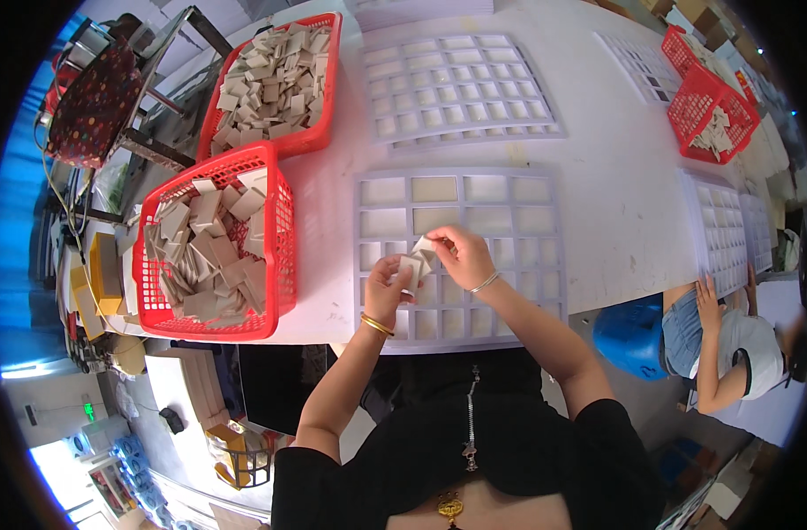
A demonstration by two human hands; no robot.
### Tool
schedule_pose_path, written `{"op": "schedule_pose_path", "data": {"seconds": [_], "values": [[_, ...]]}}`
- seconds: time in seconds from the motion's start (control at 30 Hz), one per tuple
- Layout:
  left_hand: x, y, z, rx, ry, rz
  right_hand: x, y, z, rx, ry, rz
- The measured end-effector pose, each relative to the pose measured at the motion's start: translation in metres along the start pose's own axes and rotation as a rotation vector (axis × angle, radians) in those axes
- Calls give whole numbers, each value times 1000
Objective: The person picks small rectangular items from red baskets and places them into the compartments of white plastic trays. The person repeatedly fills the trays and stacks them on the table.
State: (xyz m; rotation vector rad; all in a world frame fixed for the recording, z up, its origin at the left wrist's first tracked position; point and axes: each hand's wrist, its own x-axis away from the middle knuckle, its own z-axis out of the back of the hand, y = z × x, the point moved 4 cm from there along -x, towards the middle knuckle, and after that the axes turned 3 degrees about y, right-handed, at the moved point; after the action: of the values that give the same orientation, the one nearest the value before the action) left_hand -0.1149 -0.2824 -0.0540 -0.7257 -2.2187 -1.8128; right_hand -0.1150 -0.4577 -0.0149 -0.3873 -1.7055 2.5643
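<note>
A white compartment tray (410, 199) lies on the table in front of me. In its upper rows some compartments hold flat pale pieces, such as a beige tile (434, 190). Over the tray's left middle, my left hand (386, 290) is closed around a few small off-white tiles (410, 267). My right hand (465, 258) pinches another small off-white tile (423, 246) by its edge, right beside those in the left. Whether the tiles of both hands touch is hard to tell. The fingers partly cover the compartments below.
To the left stand a red basket (284, 231) of larger tiles and a second red basket (331, 84) behind it. Stacked trays (554, 131) lie beyond mine. Red baskets (741, 132) stand far right, near another person (730, 349) seated by more trays.
</note>
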Motion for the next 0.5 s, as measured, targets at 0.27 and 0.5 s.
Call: {"op": "schedule_pose_path", "data": {"seconds": [0.27,0.5], "values": [[3,0,34,22,226,-22,-18,29,-18,143,-138,53],[-6,-16,47,29,238,-170,-17,33,-31,388,-198,234]]}}
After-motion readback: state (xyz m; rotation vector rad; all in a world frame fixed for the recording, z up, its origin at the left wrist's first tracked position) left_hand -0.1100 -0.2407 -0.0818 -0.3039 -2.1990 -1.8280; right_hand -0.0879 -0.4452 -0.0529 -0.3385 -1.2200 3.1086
